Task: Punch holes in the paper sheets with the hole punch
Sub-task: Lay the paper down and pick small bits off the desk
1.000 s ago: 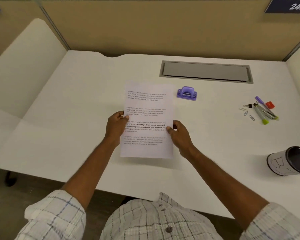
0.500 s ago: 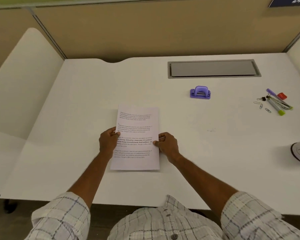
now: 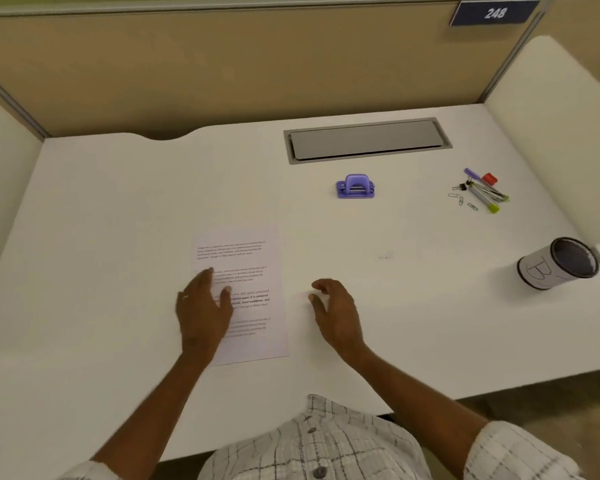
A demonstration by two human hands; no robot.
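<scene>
L hand (image 3: 203, 306) lies flat, fingers straight, on the white printed paper sheets (image 3: 250, 271), R hand (image 3: 336, 308) loosely curled w/ nothing in it just beside their R edge, small purple plastic hole punch (image 3: 355, 186) well beyond both.

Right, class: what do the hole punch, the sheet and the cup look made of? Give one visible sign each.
Hole punch: likely plastic, uniform purple with a soft sheen. Sheet: thin matt white paper, printed text, lying flat. Cup: unclear, perhaps card, matt white outside with a handwritten B, dark inside.
</scene>
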